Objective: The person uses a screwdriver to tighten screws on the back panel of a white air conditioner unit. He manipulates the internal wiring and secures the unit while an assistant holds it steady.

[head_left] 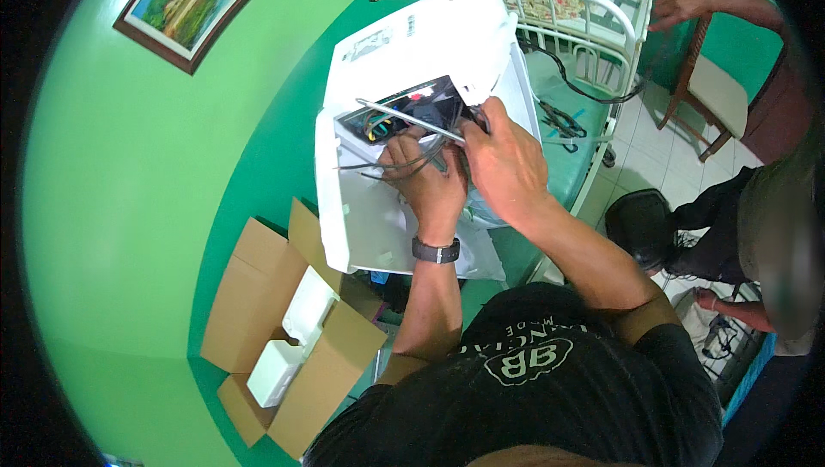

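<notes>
the right hand (511, 166) seems to pinch a thin metal rod (400, 115) over the dark panel (431, 109), by the white flap's (421, 46) lower edge; left hand (425, 188) fingers curl near cables (357, 165), pinching i cannot tell. better to keep cables away from the rod.

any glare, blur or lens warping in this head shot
Head view: the white box lid is largely washed out, and the glossy black panel catches reflections; head view again: the wall's dark green band bends with the lens and the corners go black; also head view: a co-worker at the right edge is partly smeared, while the left hand and right hand look fairly sharp.
</notes>
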`<state>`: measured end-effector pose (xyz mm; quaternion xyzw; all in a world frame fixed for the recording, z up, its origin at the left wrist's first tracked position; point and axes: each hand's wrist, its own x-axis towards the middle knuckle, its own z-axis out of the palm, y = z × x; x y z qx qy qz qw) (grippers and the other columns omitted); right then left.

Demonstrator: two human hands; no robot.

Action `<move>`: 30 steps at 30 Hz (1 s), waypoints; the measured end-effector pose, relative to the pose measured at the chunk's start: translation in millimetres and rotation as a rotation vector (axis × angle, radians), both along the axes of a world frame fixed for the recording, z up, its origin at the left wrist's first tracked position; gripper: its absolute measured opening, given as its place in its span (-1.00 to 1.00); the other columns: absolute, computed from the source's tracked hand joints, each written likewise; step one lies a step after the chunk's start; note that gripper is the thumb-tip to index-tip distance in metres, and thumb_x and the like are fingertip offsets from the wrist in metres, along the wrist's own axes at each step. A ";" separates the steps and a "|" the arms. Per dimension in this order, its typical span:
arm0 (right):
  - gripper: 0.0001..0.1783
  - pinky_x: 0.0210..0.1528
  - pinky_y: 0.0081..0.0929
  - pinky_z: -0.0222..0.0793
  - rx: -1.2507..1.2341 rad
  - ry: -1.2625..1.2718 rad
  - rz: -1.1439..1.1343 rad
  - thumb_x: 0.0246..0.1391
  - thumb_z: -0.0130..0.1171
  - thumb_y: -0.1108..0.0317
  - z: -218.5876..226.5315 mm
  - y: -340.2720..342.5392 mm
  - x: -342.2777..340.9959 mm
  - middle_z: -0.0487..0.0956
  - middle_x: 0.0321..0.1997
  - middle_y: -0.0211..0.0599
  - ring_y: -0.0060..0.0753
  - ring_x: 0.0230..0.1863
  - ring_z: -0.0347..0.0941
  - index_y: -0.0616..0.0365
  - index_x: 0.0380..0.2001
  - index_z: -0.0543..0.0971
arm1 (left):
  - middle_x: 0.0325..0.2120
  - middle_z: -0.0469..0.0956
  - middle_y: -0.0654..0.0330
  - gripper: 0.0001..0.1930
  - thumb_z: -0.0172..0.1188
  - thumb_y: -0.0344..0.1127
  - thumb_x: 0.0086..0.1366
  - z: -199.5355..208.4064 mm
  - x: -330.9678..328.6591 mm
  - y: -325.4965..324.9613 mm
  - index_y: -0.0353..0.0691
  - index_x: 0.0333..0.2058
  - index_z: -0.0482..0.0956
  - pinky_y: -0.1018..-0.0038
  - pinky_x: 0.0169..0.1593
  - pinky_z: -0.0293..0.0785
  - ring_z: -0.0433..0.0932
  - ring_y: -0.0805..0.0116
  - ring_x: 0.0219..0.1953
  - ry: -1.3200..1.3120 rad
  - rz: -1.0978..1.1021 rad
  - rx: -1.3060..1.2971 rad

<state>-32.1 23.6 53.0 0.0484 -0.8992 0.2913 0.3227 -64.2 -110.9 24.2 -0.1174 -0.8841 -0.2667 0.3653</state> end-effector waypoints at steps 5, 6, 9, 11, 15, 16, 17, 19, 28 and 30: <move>-0.71 -0.29 -0.05 0.58 -0.013 0.061 -0.025 0.02 0.29 0.55 3.7 -6.1 2.2 0.50 -0.01 -0.06 0.09 -0.27 0.63 0.22 -0.13 0.70 | -0.03 0.44 -0.01 -0.59 0.36 -0.27 0.18 1.7 1.4 5.5 -0.27 -0.06 0.46 -0.10 0.16 0.20 0.33 -0.10 0.09 0.026 0.027 0.038; -0.71 -0.28 -0.05 0.58 -0.031 0.101 -0.037 0.02 0.29 0.55 1.0 -7.7 0.3 0.51 -0.01 -0.06 0.10 -0.26 0.63 0.22 -0.13 0.70 | -0.04 0.43 0.02 -0.59 0.36 -0.26 0.19 3.2 4.8 5.5 -0.26 -0.06 0.46 -0.10 0.14 0.20 0.33 -0.06 0.06 -0.004 0.020 0.051; -0.70 -0.23 -0.06 0.58 -0.056 0.190 -0.084 0.02 0.28 0.57 -7.8 -13.5 -6.4 0.51 -0.02 -0.05 0.11 -0.22 0.63 0.21 -0.13 0.70 | -0.02 0.45 0.05 -0.62 0.35 -0.31 0.19 6.9 8.3 9.3 -0.22 -0.06 0.46 -0.06 0.19 0.21 0.34 -0.09 0.13 -0.064 0.061 0.067; -0.71 -0.20 -0.05 0.57 -0.079 0.223 -0.102 0.02 0.27 0.57 -12.0 -17.6 -8.8 0.51 -0.03 -0.05 0.12 -0.20 0.62 0.21 -0.13 0.70 | -0.01 0.45 0.07 -0.62 0.36 -0.28 0.19 6.2 6.6 8.5 -0.20 -0.05 0.47 -0.07 0.18 0.21 0.34 -0.08 0.12 -0.078 0.050 0.097; -0.73 -0.16 -0.02 0.55 -0.108 0.210 -0.137 0.04 0.26 0.55 -11.4 -23.3 -9.0 0.51 -0.06 -0.06 0.13 -0.16 0.60 0.22 -0.14 0.69 | -0.01 0.45 0.08 -0.61 0.37 -0.24 0.20 4.6 9.0 7.8 -0.17 -0.04 0.48 -0.07 0.16 0.21 0.35 -0.05 0.09 -0.071 0.039 0.118; -0.74 -0.16 -0.01 0.54 -0.103 0.195 -0.153 0.05 0.26 0.54 -10.8 -23.7 -9.2 0.51 -0.07 -0.06 0.14 -0.15 0.60 0.22 -0.15 0.69 | -0.01 0.46 0.08 -0.60 0.38 -0.23 0.20 4.4 8.5 7.5 -0.17 -0.04 0.48 -0.07 0.15 0.21 0.35 -0.04 0.09 -0.078 0.035 0.121; -0.75 -0.15 -0.02 0.54 -0.094 0.199 -0.171 0.02 0.27 0.54 -10.0 -25.9 -9.1 0.52 -0.07 -0.08 0.11 -0.15 0.60 0.22 -0.17 0.69 | -0.01 0.46 0.08 -0.60 0.38 -0.23 0.20 6.5 8.9 6.1 -0.17 -0.04 0.48 -0.07 0.15 0.21 0.35 -0.04 0.09 -0.081 0.030 0.114; -0.76 -0.13 -0.04 0.54 -0.073 0.206 -0.208 -0.03 0.30 0.53 -9.0 -29.8 -9.9 0.54 -0.06 -0.13 0.04 -0.15 0.60 0.21 -0.22 0.70 | 0.00 0.46 0.08 -0.60 0.38 -0.22 0.21 6.6 10.5 4.3 -0.17 -0.03 0.48 -0.07 0.15 0.22 0.35 -0.04 0.08 -0.081 0.032 0.100; -0.74 -0.13 -0.04 0.58 -0.025 0.132 -0.168 0.07 0.31 0.52 -7.9 -29.8 -8.9 0.52 0.03 -0.09 0.08 -0.09 0.63 0.26 -0.13 0.71 | -0.02 0.46 0.09 -0.61 0.37 -0.21 0.22 -2.0 1.9 -0.8 -0.16 -0.03 0.49 -0.04 0.15 0.21 0.36 -0.02 0.07 -0.043 0.045 0.068; -0.76 -0.13 -0.04 0.59 -0.034 0.143 -0.148 0.09 0.32 0.50 -7.2 -27.9 -7.3 0.51 0.04 -0.07 0.09 -0.09 0.63 0.27 -0.13 0.70 | -0.02 0.46 0.09 -0.60 0.36 -0.20 0.22 -2.0 1.1 1.4 -0.16 -0.03 0.49 -0.03 0.15 0.21 0.36 -0.02 0.07 -0.035 0.056 0.065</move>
